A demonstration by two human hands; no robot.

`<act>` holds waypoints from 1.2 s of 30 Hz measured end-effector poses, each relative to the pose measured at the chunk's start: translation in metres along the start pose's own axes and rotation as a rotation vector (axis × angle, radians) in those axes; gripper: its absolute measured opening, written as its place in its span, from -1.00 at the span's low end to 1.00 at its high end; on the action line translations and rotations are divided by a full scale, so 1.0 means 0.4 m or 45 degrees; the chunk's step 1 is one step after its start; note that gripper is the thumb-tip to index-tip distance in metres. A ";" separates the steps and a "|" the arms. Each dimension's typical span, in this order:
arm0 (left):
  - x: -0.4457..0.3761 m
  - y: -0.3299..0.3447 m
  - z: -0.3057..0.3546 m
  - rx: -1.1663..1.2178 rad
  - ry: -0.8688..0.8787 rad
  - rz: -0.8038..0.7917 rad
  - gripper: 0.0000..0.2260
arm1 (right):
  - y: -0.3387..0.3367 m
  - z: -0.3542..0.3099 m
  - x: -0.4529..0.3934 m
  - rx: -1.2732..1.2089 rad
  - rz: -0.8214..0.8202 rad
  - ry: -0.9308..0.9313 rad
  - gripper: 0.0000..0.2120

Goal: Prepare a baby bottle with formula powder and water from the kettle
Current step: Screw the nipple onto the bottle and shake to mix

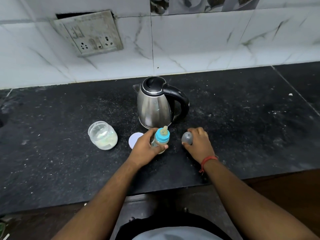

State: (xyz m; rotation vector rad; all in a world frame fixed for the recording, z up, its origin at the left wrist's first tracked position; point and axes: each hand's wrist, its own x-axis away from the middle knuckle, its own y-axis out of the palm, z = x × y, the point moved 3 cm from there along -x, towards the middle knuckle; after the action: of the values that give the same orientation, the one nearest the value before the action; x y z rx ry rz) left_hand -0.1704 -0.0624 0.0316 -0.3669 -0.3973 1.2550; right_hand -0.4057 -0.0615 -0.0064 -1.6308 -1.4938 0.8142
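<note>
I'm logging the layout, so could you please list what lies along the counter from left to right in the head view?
Jar → white lid → left hand → bottle → cap → right hand. The kettle is left out, since it stands behind and overlaps several.

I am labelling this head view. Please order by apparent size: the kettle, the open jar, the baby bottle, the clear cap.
1. kettle
2. open jar
3. baby bottle, partly hidden by the left hand, so this rank is unsure
4. clear cap, held by the right hand
</note>
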 end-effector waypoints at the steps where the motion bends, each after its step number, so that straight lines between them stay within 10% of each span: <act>1: 0.001 0.001 0.003 0.004 -0.002 0.002 -0.54 | 0.002 0.006 -0.001 0.010 -0.019 -0.003 -0.45; 17: 0.007 -0.038 0.022 0.062 0.021 0.072 -0.49 | -0.165 -0.244 0.012 -0.955 0.220 -0.372 -0.55; 36: -0.012 -0.132 0.054 0.081 0.094 0.148 -0.51 | -0.122 -0.376 -0.032 -0.555 -0.004 -0.615 -0.53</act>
State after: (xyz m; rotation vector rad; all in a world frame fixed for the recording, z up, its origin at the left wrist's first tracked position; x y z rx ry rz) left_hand -0.1379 -0.0802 0.0753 -0.3851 -0.2757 1.3599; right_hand -0.3031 -0.0904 0.1110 -1.8198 -2.1297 0.9775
